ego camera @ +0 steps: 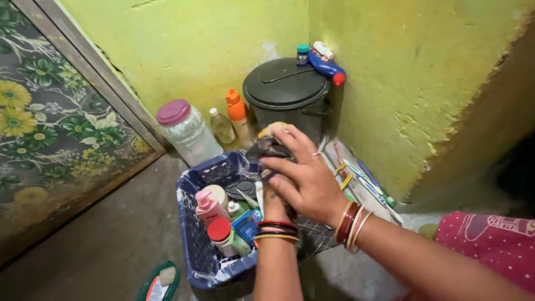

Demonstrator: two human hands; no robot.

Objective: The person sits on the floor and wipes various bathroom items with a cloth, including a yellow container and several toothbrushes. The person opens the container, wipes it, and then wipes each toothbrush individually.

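Observation:
Both my hands meet above the far right corner of a blue plastic basket (190,234). My right hand (304,175) lies on top, fingers wrapped over a dark crumpled bundle with a yellow bit (267,142). My left hand (274,202) is mostly hidden beneath it; only the wrist with red, black and gold bangles shows, so its grip cannot be made out. The basket holds a pink-capped bottle (207,207), a red-capped bottle (221,234), a blue box (245,224) and other small containers.
A black lidded bin (287,92) stands in the corner with a blue spray bottle (325,66) on it. A pink-lidded clear jar (186,131), an orange-capped bottle (238,114) and a small oil bottle (222,127) line the green wall. Toothbrushes (362,178) lie on a ledge at right.

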